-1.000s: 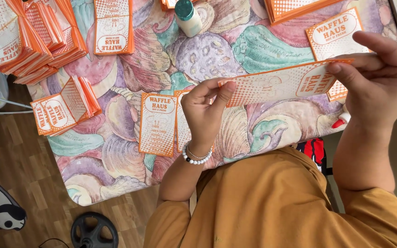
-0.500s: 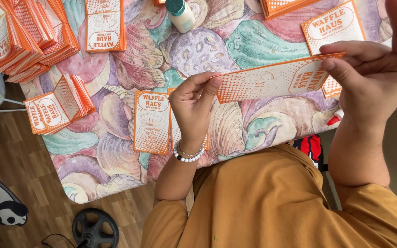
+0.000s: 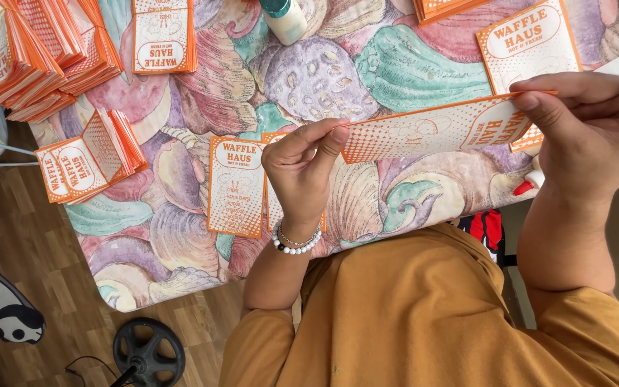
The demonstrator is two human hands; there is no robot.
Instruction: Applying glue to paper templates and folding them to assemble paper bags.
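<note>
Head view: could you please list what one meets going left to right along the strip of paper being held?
Flat orange-and-white paper sleeve on the table → left hand → long orange-dotted paper strip → right hand.

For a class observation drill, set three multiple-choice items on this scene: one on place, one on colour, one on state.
1. Where is the bottle?
A. top edge of the table
B. on the floor
C. in a hand

2. What colour is the print on the paper sleeve?
A. blue
B. orange
C. green

3. How is the sleeve held?
A. lying flat, untouched
B. crumpled in one fist
C. pinched between left hand and right hand

Answers: 1 A, it stands by the far edge; 2 B, orange dots and border; 3 C, fingers grip both ends.
</note>
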